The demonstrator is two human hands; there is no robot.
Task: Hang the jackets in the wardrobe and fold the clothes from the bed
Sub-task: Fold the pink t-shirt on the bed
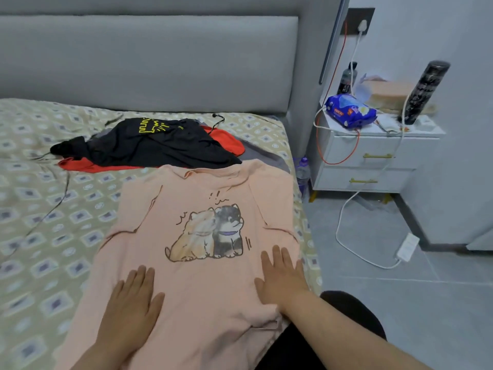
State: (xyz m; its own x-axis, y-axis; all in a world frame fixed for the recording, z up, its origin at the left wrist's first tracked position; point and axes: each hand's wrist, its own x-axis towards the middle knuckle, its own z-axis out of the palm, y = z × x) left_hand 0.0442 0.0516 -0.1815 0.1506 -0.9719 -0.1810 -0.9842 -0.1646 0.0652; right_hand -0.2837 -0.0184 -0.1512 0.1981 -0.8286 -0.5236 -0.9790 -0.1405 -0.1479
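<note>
hidden or unclear:
- shirt [202, 284]: its hem is running off the bottom edge, and its right side is hanging over the bed's edge against my dark-clad leg.
- red garment [226, 141] and grey garment [264, 156]: both are lying mostly buried under the black top [160, 145]. i cannot tell what kind of garments they are.
- my forearms are getting cut off by the frame.

hands:
- left hand [133, 308]: i am laying it flat on the shirt's lower left, fingers straight and close together.
- right hand [282, 281]: i am pressing it flat on the lower right, fingers slightly spread, with cloth bunching at the wrist.

materials:
- the shirt is soft peach knit with a two-dog cartoon print, lying face up with its collar toward the headboard [146, 62].
- the black top is limp and crumpled, with yellow line print and a drawstring.

surface and room:
- bedspread [40, 236]: beige with a diamond pattern and a thin dark cord [53, 206] trailing across it.
- the headboard is padded grey.
- nightstand [373, 161]: white with two drawers, carrying a blue packet [349, 110], a bottle [346, 78] and a dark cylinder [424, 92].
- white cable [344, 217] is looping down onto the grey tiled floor [426, 303].
</note>
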